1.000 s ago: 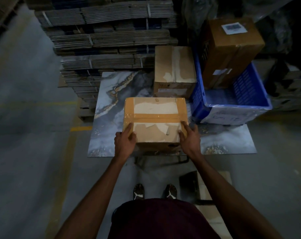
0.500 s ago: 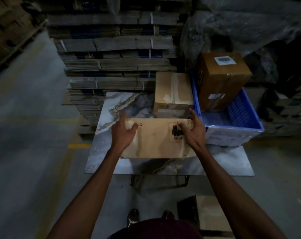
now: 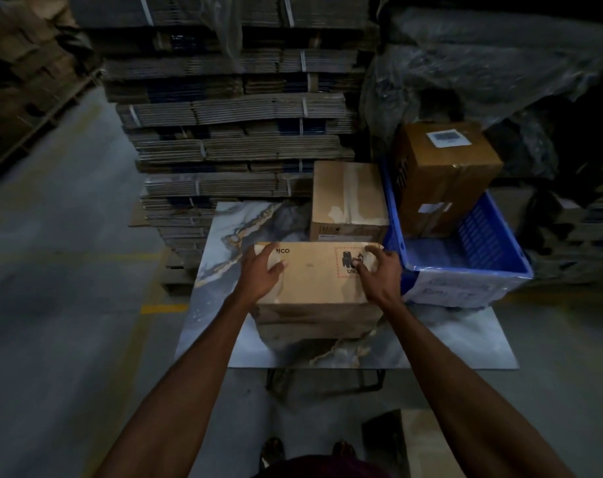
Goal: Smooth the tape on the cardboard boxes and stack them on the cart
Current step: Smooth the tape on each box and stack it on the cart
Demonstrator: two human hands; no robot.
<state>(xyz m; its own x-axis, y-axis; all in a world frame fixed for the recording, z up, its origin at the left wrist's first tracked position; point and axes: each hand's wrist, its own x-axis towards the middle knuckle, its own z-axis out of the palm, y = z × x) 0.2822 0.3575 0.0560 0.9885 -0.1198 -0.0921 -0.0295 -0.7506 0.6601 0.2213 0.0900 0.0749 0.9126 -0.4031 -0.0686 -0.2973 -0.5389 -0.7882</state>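
Note:
A brown cardboard box point(image 3: 319, 284) lies on the marble-patterned cart top point(image 3: 224, 270), a printed side with a black symbol facing up. My left hand point(image 3: 260, 274) rests on its upper left part, fingers spread and reaching the far left corner. My right hand point(image 3: 379, 274) lies on the upper right part over the printed symbol, fingers slightly bent at the far edge. A second taped box point(image 3: 348, 198) stands behind it on the cart. A third box point(image 3: 445, 174) with a white label sits in the blue crate point(image 3: 472, 267).
Tall stacks of strapped flat cardboard point(image 3: 231, 132) rise right behind the cart. Plastic-wrapped goods point(image 3: 500, 70) fill the back right. Bare concrete floor point(image 3: 58, 288) with yellow lines lies to the left. Another box point(image 3: 427, 446) sits on the floor by my feet.
The box was tipped away from me, so its taped face gave way to the printed side on top. Both hands moved from its near edge to its far edge. My view rose.

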